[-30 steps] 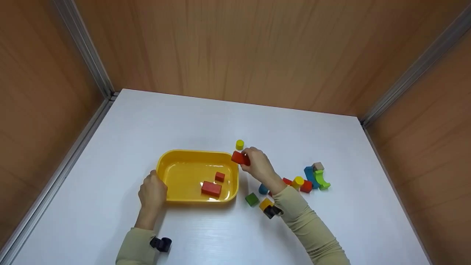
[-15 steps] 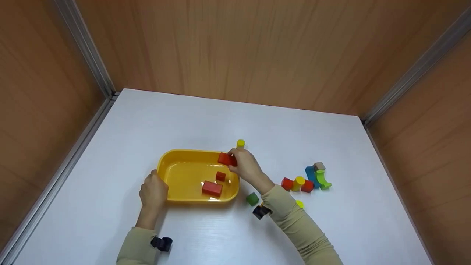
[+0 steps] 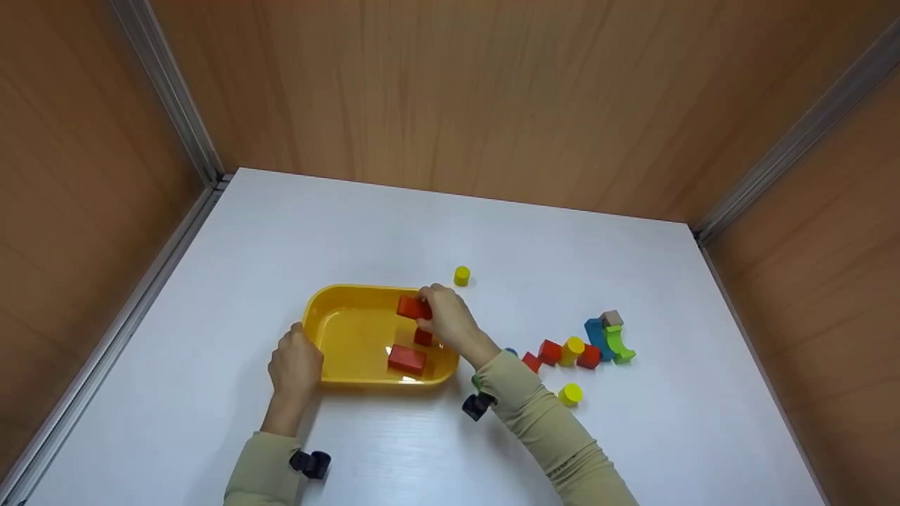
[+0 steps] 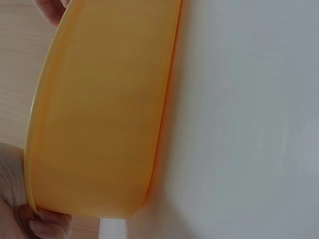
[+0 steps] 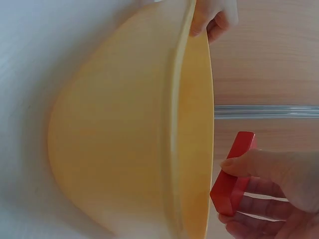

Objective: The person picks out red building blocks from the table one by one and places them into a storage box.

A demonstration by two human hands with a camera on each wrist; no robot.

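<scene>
white tabletop spreads below wood-grain panels, and i read it as a clock centred on the yellow tray, the person at six. a second ago the red rectangular block hung by the tray's two o'clock rim; now it's over the inside, towards one, pinched between thumb and fingers of the right hand. to me that means the carrying is mostly done, the letting go not yet. inside, a small red cube sits at three, a longer red block nearer five. the left hand clasps the rim at eight, steadying it, i'd say. outside, a yellow cylinder sits at two, and mixed toy blocks lie around three.
</scene>
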